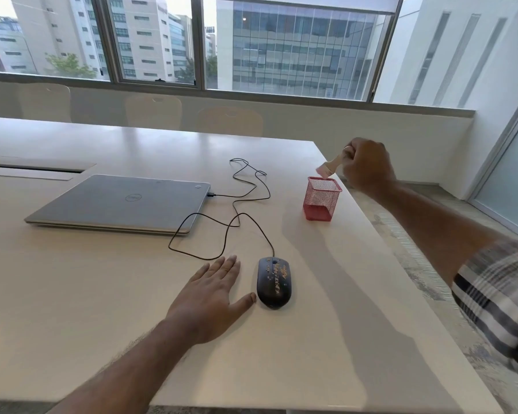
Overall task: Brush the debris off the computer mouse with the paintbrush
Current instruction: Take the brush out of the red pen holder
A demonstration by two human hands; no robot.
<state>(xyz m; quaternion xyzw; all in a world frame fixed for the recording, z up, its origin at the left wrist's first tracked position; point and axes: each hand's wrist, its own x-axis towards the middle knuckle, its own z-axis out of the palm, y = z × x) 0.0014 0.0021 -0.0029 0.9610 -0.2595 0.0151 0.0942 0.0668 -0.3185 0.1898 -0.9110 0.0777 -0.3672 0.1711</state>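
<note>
A black wired computer mouse (274,282) lies on the white table (102,309), its top speckled with tan debris. My left hand (213,291) rests flat on the table just left of the mouse, fingers spread, the thumb tip almost touching its side. My right hand (367,164) is raised at the far right and grips the wooden handle of a small paintbrush (329,165). The pale bristles point down and left, just above the rim of a red mesh pen holder (322,200).
A closed silver laptop (123,203) lies to the left at the back. The mouse's black cable (237,213) loops between laptop and mouse. The table's right edge runs diagonally close to the pen holder. Chairs and windows stand behind the table.
</note>
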